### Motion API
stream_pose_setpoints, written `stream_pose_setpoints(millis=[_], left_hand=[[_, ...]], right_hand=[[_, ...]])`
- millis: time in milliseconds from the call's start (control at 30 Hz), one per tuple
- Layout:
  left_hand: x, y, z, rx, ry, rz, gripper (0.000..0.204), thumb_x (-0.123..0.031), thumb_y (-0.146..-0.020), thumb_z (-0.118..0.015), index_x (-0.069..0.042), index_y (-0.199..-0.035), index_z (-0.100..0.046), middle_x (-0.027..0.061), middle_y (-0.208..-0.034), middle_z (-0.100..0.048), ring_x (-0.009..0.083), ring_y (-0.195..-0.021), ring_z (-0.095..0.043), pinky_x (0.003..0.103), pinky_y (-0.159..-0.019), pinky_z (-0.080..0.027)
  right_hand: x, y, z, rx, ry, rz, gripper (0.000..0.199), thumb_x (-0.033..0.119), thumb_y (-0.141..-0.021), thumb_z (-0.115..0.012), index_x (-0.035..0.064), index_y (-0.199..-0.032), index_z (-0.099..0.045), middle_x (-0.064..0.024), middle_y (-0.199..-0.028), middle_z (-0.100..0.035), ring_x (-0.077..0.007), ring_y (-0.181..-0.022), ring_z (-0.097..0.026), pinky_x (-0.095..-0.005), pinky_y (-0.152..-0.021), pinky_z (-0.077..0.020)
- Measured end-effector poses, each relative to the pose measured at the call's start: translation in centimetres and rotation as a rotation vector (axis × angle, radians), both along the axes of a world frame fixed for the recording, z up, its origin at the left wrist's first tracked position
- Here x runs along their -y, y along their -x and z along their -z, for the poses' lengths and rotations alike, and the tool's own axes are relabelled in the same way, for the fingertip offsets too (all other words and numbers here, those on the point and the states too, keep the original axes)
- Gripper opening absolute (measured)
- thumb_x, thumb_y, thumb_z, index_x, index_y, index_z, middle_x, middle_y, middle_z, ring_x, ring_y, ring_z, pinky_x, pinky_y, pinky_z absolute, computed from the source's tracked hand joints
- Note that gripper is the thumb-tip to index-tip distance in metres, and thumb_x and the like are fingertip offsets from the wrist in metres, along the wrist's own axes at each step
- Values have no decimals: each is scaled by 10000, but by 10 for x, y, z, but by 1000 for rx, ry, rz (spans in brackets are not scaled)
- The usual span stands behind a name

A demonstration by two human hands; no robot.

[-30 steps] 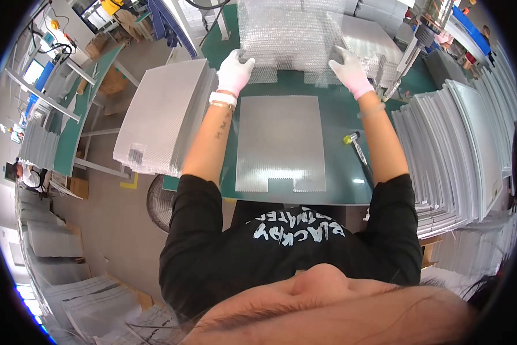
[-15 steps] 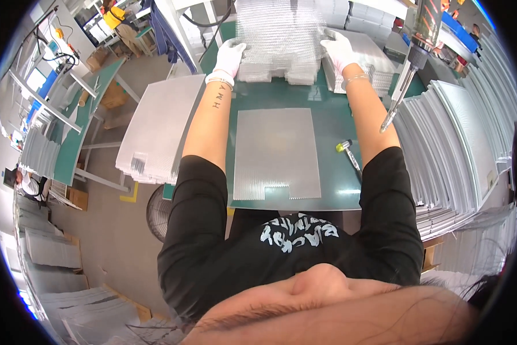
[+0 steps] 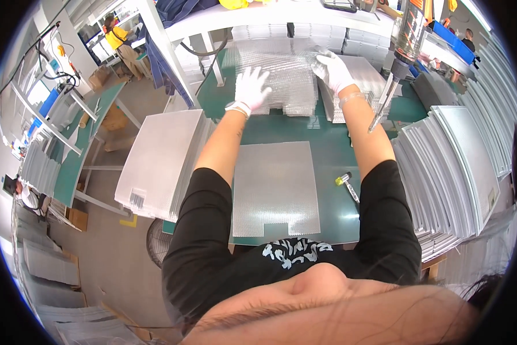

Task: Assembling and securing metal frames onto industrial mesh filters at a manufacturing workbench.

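A stack of silvery mesh-like sheets (image 3: 291, 86) stands toward the far side of the green table. My left hand (image 3: 251, 89), in a white glove, is at the stack's left side with fingers spread. At the stack's right edge is my gloved right hand (image 3: 333, 70), fingers apart and holding nothing that I can see. Whether either palm touches the sheets I cannot tell. Nearer to me, a single flat sheet (image 3: 275, 184) with a notch in its near edge lies on the table. A small hammer (image 3: 348, 185) with a yellow-green head lies to its right.
A powered screwdriver (image 3: 396, 63) hangs above my right forearm. Stacked pale sheets (image 3: 160, 155) stand on the left, another pile (image 3: 364, 80) beyond my right hand, and many upright panels (image 3: 442, 167) on the right. The green table (image 3: 333, 224) extends toward me.
My left hand has come off the stack's left edge and opened, now farther right. My right hand has opened more at the right edge. The view has tilted upward, so the table sits lower.
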State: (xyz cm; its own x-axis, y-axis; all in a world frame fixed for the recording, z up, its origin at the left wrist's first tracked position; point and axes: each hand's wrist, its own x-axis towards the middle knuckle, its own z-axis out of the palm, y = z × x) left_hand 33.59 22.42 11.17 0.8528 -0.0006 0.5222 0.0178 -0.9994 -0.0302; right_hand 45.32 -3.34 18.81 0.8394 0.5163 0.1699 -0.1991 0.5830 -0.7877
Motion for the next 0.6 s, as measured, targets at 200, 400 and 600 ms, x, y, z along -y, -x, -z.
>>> stream_pose_setpoints(millis=[200,400,600], left_hand=[[23,-31,29,-383,225,-198,624,-544,-924,-433,-245,-1469,-373,107,-1545,-303,396,-1406,-266,536,-1143,-207],[8,-29,39,-367,172,-154,649,-568,-913,-437,-216,-1458,-406,93,-1545,-316,382,-1409,-265,538,-1138,-195],[17,48,50,381,377,-33,608,-506,-965,-406,-38,-1333,-532,168,-1334,-556,344,-1253,-478,488,-1067,-349]], right_hand=[[48,38,-26,303,-145,104,420,28,-884,-593,26,-1300,-539,-29,-983,-624,-132,-801,-616,-307,-755,-525],[120,110,-29,416,-108,123,565,55,-866,-609,0,-1397,-423,-94,-1173,-586,-176,-947,-601,-314,-871,-522],[149,202,40,419,135,371,560,36,-873,-582,-37,-1397,-399,-145,-1320,-519,-177,-1070,-573,-301,-937,-481]])
